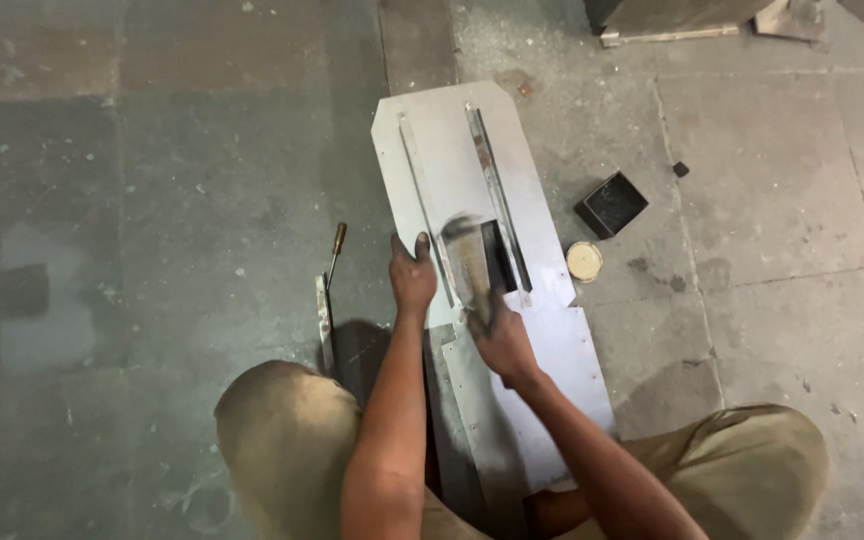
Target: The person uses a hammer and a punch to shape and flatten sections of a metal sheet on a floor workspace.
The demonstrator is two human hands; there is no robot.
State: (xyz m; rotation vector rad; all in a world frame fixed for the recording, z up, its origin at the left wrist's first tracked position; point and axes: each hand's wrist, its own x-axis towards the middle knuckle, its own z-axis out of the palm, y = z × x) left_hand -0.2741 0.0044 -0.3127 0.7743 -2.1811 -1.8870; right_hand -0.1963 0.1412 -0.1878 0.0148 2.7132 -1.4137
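On the floor (202, 200), the left hand (412, 275) presses flat, fingers spread, on a metal sheet (442, 140). The right hand (500, 338) grips a blurred hammer (467, 258) over the sheet's near middle.

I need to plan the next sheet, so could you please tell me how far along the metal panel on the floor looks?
Done: two metal strips already lie lengthwise on the sheet. In hand: the left hand presses the sheet flat while the right hand swings a hammer, blurred with motion, by the right strip's near end. Left: how well the strips are fixed cannot be told; a screwdriver lies unused beside the sheet.
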